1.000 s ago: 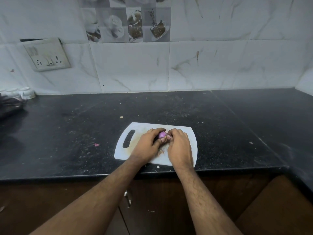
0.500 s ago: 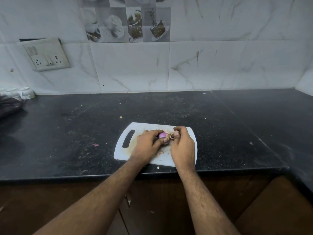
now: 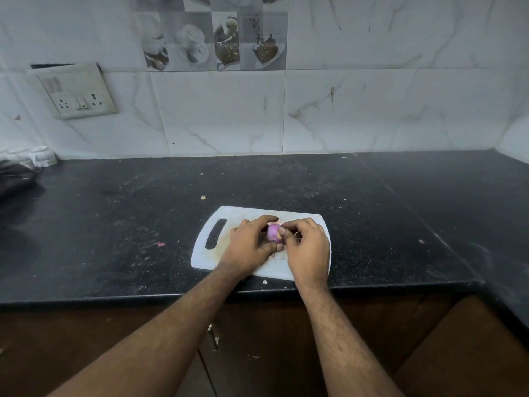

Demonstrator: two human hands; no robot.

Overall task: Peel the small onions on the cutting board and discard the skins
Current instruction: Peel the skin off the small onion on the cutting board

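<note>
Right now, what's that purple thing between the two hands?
A small onion, its purple flesh showing, sits pinched between the left hand and right hand above the white cutting board, seen from the head camera.

Wall socket, black countertop

A home kitchen: a black stone tabletop runs along marble-look wall tiles, with a band of food-picture tiles, a wall socket plate, brown cabinets below, and a white cutting board.
</note>
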